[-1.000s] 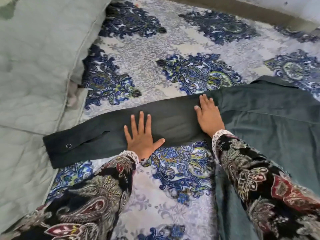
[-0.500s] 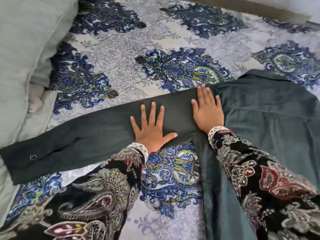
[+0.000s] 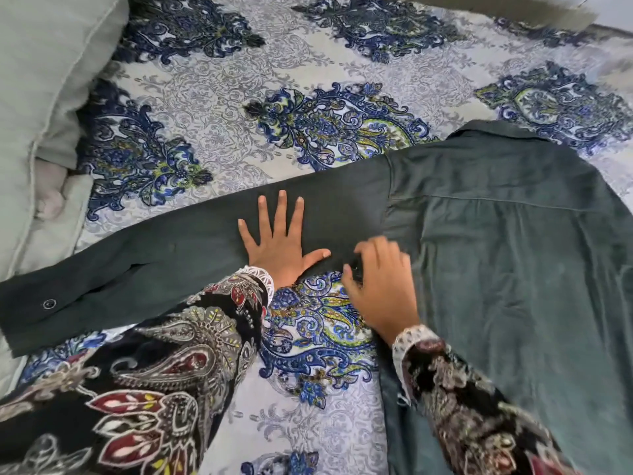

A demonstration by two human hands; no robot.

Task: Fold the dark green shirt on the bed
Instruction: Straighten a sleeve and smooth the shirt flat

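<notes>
A dark green shirt [image 3: 496,241] lay spread flat on a bed, its body running off the right and lower edges of the frame so that its hem and far sleeve could not be seen. One long sleeve [image 3: 164,265] stretched leftward across the bedspread [image 3: 212,125], a pale cover printed with blue and yellow-green paisley medallions, and its buttoned cuff [image 3: 44,310] reached onto the grey-green quilted pillow [image 3: 41,80] at the frame's left edge. The person's left hand [image 3: 277,245] pressed palm-down on the middle of that sleeve, fingers splayed and holding nothing. The right hand [image 3: 380,286] was blurred near the sleeve's lower edge, just beside the armpit seam, its fingers curled; whether its grip had closed on the cloth could not be told. Patterned black sleeves with red and cream motifs and white lace cuffs covered both forearms, the right one [image 3: 479,413] hiding part of the shirt's side, the left one [image 3: 164,365] covering the lower part of the bedspread. A pinkish fabric [image 3: 49,197] showed between the pillow edges, too small to identify. The shirt's collar [image 3: 486,130] lay at its far edge.
</notes>
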